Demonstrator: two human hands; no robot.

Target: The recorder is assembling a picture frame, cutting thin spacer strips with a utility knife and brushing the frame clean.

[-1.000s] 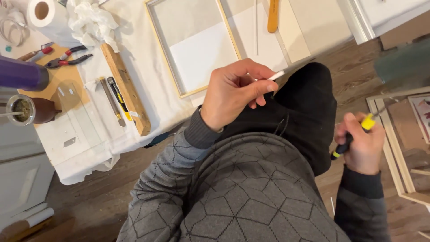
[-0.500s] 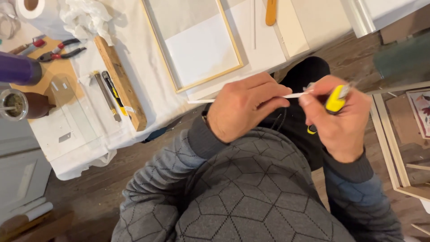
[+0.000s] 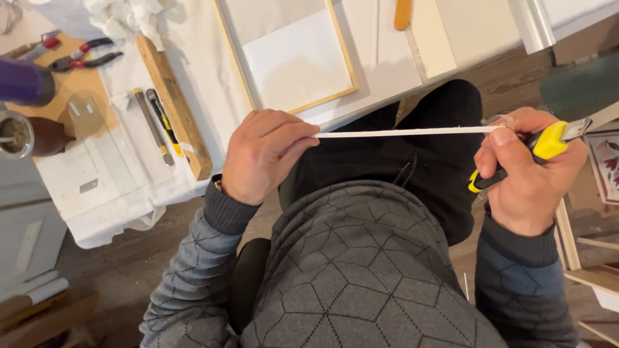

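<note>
A thin white strip, now drawn out level above the lap, is pinched at one end by the left hand; the right hand, brought across since, is clamped on a yellow-and-black utility knife at the other end, beside the white-covered table.

Dark wood plank floor. White-covered worktable occupies the upper left. Grey cabinet stands at the table's left edge.
</note>
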